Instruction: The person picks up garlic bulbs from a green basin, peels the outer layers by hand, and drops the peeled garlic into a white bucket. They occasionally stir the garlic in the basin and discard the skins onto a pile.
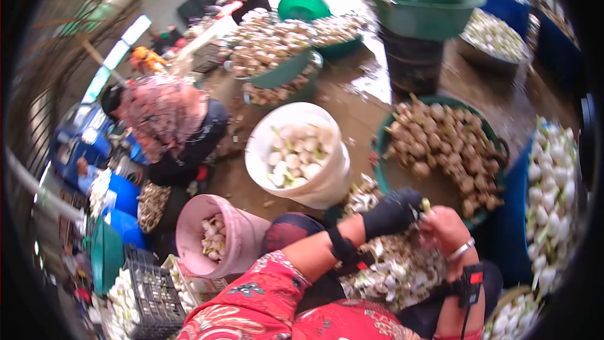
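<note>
Bulb: you hold a small pale bulb (426,206) with a bit of greenish stalk between your two hands, over your lap and just in front of the green basin.
Left hand: your left hand (392,213) wears a black glove. Its fingers are curled in tight and meet the bulb at the stalk end; you cannot tell whether the glove grips anything else.
Right hand: your right hand (448,230) is bare, with a bracelet at the wrist. Its fingers are pressed together around the bulb from the right.
Peelings: a heap of pale skins and trimmings (393,271) lies in your lap, right under both hands.
Green basin: the green basin (385,170) ahead of your hands is heaped with brownish unpeeled bulbs.
White bucket: the white bucket (327,182) stands left of the basin and holds clean white bulbs.
Pink bucket: the pink bucket (189,239) sits tilted near your left elbow, with some bulbs inside.
Blue crate: the blue crate (516,214) on your right is piled with white bulbs.
Co-worker: a person in a patterned headscarf (162,113) sits bent over, beyond the pink bucket.
</note>
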The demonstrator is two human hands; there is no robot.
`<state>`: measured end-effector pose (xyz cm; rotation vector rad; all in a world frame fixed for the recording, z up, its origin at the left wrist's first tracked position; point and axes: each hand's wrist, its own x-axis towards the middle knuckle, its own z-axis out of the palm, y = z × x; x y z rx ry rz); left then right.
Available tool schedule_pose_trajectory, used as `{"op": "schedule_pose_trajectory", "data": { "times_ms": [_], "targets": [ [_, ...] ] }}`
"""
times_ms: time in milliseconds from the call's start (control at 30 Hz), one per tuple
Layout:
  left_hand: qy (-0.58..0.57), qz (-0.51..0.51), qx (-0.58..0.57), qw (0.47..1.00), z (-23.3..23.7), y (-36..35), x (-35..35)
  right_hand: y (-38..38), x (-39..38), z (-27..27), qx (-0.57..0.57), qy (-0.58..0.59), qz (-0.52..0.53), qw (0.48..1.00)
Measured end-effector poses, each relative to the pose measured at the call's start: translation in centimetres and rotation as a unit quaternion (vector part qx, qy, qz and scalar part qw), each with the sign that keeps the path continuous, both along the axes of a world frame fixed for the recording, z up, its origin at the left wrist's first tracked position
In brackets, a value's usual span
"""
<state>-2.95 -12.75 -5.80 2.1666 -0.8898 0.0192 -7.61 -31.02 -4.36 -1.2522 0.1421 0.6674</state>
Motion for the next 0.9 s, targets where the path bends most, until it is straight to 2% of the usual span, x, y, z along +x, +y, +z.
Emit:
{"op": "schedule_pose_trajectory", "data": {
  "times_ms": [100, 133, 167, 267, 333, 367, 400, 500, 567, 633, 700, 767, 833, 900],
  "targets": [
    [0.017, 0.016, -0.055, 0.998, 1.2, 1.2, -1.4, 0.4, -0.2, 0.8, 0.023, 0.013, 0.027, 0.999],
    [0.126, 0.028, -0.047, 0.991, 1.8, 1.8, -2.0, 0.4, -0.3, 0.1, 0.073, 0.002, 0.031, 0.997],
    [0.197, 0.052, -0.066, 0.977, 3.6, 2.1, -3.0, 0.7, -0.4, 1.2, 0.066, 0.024, 0.039, 0.997],
    [0.273, 0.061, -0.129, 0.951, 3.9, 3.5, -4.5, 1.2, -0.7, 1.2, 0.1, 0.056, 0.086, 0.99],
    [0.285, 0.088, -0.104, 0.949, 4.9, 4.2, -5.2, 2.4, -1.4, 2.5, 0.061, 0.013, -0.001, 0.998],
    [0.306, 0.11, -0.077, 0.943, 5.2, 4.6, -5.5, 2.9, -1.7, 2.9, 0.065, 0.004, 0.002, 0.998],
    [0.381, 0.105, -0.161, 0.904, 4.5, 4.9, -5.8, 3.2, -2.1, 3.1, 0.067, -0.039, -0.011, 0.997],
    [0.398, 0.077, -0.21, 0.89, 4.5, 5.0, -6.8, 3.3, -2.7, 2.2, 0.048, -0.106, -0.034, 0.993],
    [0.375, 0.091, -0.168, 0.907, 5.4, 5.1, -7.8, 2.9, -2.8, 1.5, 0.041, -0.135, 0.0, 0.99],
    [0.473, 0.035, -0.229, 0.85, 6.6, 5.2, -8.5, 2.6, -3.4, 2.2, 0.065, -0.121, 0.012, 0.99],
    [0.493, 0.033, -0.231, 0.838, 7.3, 5.0, -9.1, 2.4, -3.6, 3.2, 0.079, -0.049, 0.023, 0.995],
    [0.526, 0.026, -0.3, 0.795, 6.8, 5.0, -9.1, 2.0, -3.5, 3.5, 0.112, -0.03, 0.019, 0.993],
    [0.521, 0.02, -0.305, 0.797, 6.9, 4.7, -9.2, 1.7, -3.5, 3.3, 0.144, -0.034, 0.019, 0.989],
    [0.516, 0.015, -0.312, 0.798, 7.3, 4.3, -9.6, 1.7, -4.0, 4.3, 0.119, -0.064, 0.022, 0.991]
  ]
}}
